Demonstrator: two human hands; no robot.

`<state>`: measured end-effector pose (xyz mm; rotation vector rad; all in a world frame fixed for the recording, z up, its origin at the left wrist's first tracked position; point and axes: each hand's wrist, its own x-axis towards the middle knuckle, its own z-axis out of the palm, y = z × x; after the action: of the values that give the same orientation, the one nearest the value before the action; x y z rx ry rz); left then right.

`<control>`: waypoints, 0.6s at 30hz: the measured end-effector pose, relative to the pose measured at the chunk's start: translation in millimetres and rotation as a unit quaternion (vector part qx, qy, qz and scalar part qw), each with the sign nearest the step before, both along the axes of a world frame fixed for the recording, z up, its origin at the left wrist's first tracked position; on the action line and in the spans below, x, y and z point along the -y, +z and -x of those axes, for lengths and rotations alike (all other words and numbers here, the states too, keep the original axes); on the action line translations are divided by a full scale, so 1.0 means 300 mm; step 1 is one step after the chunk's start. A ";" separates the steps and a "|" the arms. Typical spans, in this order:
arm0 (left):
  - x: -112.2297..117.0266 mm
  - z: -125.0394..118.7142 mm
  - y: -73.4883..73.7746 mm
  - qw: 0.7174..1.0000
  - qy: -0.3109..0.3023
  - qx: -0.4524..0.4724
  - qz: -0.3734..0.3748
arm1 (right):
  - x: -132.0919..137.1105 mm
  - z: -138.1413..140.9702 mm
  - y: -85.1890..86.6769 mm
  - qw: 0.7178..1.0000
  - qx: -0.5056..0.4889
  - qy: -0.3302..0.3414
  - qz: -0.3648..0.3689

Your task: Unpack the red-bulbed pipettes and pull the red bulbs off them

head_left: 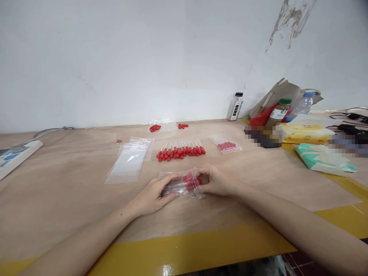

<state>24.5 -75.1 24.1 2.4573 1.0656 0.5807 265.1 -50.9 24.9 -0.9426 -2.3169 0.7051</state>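
Note:
A clear plastic zip bag point(178, 186) with several red-capped clear tubes point(190, 180) inside lies in front of me. My left hand point(157, 193) is closed round the bag's left end, thumb below and fingers above. At the bag's right end, beside the red caps, my right hand point(215, 180) pinches the plastic near its opening. Its fingertips are partly hidden by the bag. Just beyond, a row of clear tubes with red caps point(181, 152) lies with the caps toward me.
Flat empty zip bags point(126, 163) lie left of the row. A filled bag point(227, 146) is on the right, and loose red caps point(155, 128) lie near the wall. Bottles point(235, 107), tissue packs point(324, 159) and a paper bag point(271, 97) stand or lie at right.

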 end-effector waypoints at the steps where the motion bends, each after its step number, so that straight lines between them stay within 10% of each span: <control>1: 0.000 0.000 0.001 1.000 -0.001 0.001 0.001 | 0.002 0.003 0.002 1.000 0.002 -0.005 -0.007; 18: 0.004 0.008 0.007 1.000 0.005 -0.018 0.003 | -0.013 -0.043 0.009 0.982 -0.071 0.036 0.171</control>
<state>22.0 -76.3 26.2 2.4679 1.0925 0.5369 278.1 -47.0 27.7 -0.9218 -2.1511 1.1895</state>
